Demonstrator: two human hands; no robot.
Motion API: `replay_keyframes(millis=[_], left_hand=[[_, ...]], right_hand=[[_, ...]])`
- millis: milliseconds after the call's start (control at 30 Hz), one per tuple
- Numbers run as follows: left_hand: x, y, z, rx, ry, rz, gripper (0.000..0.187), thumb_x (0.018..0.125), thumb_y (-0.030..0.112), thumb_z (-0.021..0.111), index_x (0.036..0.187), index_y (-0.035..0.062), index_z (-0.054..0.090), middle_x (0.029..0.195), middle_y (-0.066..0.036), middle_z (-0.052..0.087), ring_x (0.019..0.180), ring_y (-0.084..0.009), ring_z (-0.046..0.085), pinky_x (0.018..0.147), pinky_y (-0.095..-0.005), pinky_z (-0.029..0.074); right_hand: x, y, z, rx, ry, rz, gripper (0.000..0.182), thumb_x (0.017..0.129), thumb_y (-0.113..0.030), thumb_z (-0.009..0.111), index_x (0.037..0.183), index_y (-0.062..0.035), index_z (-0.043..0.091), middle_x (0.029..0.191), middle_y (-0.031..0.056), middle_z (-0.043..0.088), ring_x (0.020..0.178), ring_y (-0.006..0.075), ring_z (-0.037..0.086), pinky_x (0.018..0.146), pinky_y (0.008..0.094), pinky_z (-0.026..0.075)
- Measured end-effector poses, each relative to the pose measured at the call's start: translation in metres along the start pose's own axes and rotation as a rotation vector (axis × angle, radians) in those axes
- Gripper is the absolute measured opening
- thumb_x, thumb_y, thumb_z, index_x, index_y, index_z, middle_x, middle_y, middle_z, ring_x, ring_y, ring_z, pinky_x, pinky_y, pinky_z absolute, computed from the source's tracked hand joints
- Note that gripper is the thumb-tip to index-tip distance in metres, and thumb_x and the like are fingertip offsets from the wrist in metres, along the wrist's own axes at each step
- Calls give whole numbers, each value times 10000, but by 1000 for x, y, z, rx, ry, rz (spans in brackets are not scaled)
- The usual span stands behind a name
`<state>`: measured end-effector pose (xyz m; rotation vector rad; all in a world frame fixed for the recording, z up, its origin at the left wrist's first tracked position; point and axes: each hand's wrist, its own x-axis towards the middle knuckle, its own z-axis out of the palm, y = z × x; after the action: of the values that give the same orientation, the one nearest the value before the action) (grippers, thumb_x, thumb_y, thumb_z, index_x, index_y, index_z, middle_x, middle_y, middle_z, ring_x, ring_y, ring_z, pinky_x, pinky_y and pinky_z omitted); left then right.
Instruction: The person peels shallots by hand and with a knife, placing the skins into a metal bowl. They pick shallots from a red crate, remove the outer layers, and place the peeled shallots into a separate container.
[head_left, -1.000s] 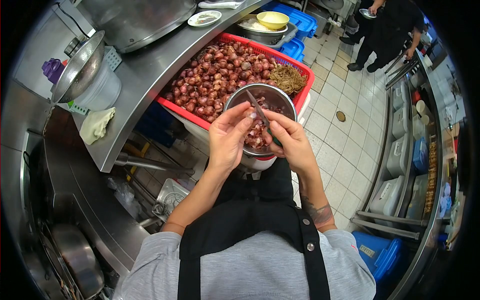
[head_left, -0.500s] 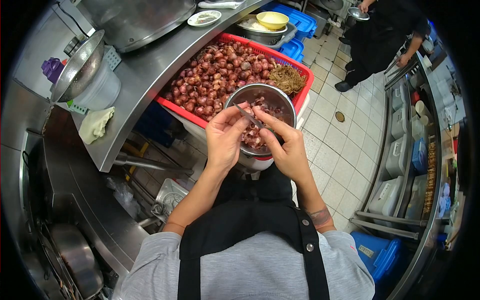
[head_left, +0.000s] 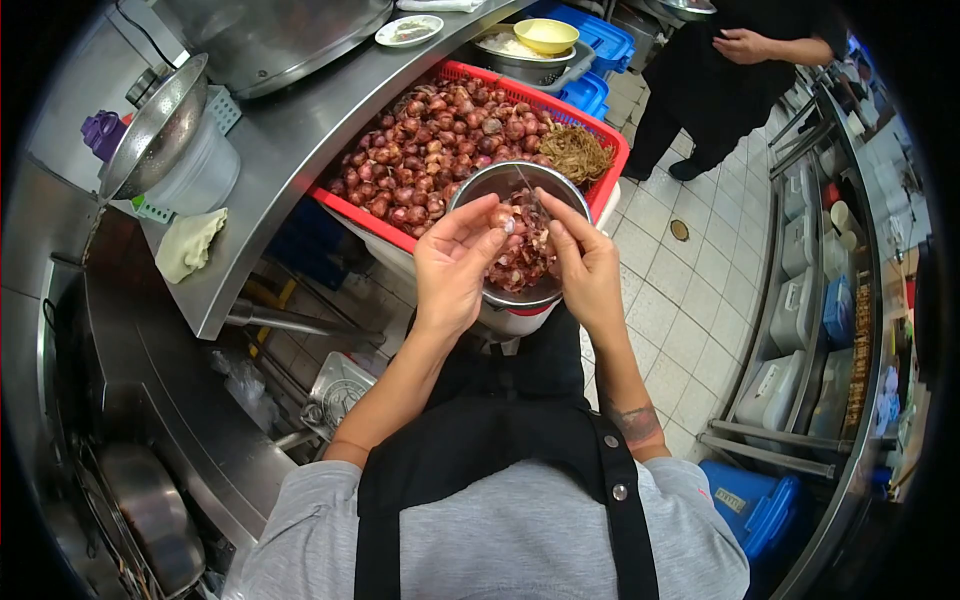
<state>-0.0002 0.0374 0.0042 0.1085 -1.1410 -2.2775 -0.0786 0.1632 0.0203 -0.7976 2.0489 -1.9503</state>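
My left hand [head_left: 455,262] pinches a shallot [head_left: 504,218] between thumb and fingertips, a pale spot showing on it. Closed around a small knife, my right hand [head_left: 585,255] is just to its right; the thin knife blade [head_left: 527,182] points up and away, and the fingers hide its handle. Both hands are above a steel bowl [head_left: 462,192] that contains reddish shallot skins and pieces [head_left: 522,268]. Behind the bowl, a red basket [head_left: 350,219] is heaped with unpeeled shallots [head_left: 430,140]. A tangle of dry brown fibres [head_left: 577,153] fills its right corner.
A steel counter [head_left: 290,135] runs along the left, with a cloth [head_left: 190,246] and small plate [head_left: 409,31] on it. A yellow bowl [head_left: 545,36] sits beyond the basket. Another person in black [head_left: 725,90] stands on the tiled floor, near shelving [head_left: 780,395] at right.
My hands have moved slightly apart. The knife blade has swung from pointing at my left hand to pointing away over the bowl. The other person has come closer and moved left.
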Motion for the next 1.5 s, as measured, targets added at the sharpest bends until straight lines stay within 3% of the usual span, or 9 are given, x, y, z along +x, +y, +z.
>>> replay_keyframes(millis=[200,300,400,700,867,1100,1233,1367,1500], left_hand=[[6,-1,-8,-32,65,-1,279,850,-25,608,1125,-53,572,1019,-114,633,913,-163,624,809,-268,520],[5,-4,-10,-24,71,-5,277,852,-13,611,1125,-46,575,1013,-108,637,901,-157,622,789,-264,516],[4,-7,-10,-16,75,15,271,859,8,610,1124,-36,581,1001,-108,643,867,-153,623,755,-265,513],[3,-6,-11,-45,42,-2,232,843,-44,606,1075,-62,597,1039,-139,637,911,-165,626,811,-272,522],[1,-6,-9,35,75,-11,224,849,-14,612,1069,-49,600,1039,-125,638,880,-170,628,767,-285,534],[-2,-8,-3,46,106,27,224,811,-52,644,1029,-73,600,932,-128,651,799,-152,642,725,-263,550],[-4,-10,-2,108,100,74,252,786,-68,664,1033,-72,611,917,-123,655,812,-133,630,751,-239,528],[-3,-5,-2,87,68,14,272,801,-70,638,1071,-63,603,946,-132,654,824,-145,637,757,-249,532],[0,-4,-5,12,14,-82,280,842,-37,598,1120,-65,575,1007,-138,635,887,-189,631,803,-280,529]], right_hand=[[-2,1,-2,-297,-8,-81,286,894,-89,548,1172,-54,604,1016,162,665,892,212,657,786,304,487],[-4,-4,-3,-380,-66,-185,311,907,-72,531,1212,-66,594,759,-13,568,698,54,492,661,229,444],[-4,-4,0,-112,-146,-203,309,869,-67,566,1176,-55,605,1090,154,648,1027,243,624,884,311,460],[-11,-14,1,-16,-211,-99,312,862,-51,564,1171,-44,607,1147,129,632,1064,224,606,918,308,444],[-13,-6,8,-247,-57,-279,277,851,-49,577,1113,-100,651,715,137,584,600,233,545,601,343,448],[-12,-2,15,-193,-15,-306,258,858,-43,551,1100,-61,640,986,180,657,890,299,648,783,335,498],[-14,-3,13,-57,-65,-135,227,885,-69,544,1088,-6,625,981,141,675,877,200,657,775,301,497],[-5,0,-8,419,-309,238,249,930,-133,516,1138,-42,619,721,-6,585,586,34,485,512,178,398],[1,4,-5,306,-149,129,265,936,-153,518,1168,-62,608,667,-48,509,535,0,391,471,146,312]])
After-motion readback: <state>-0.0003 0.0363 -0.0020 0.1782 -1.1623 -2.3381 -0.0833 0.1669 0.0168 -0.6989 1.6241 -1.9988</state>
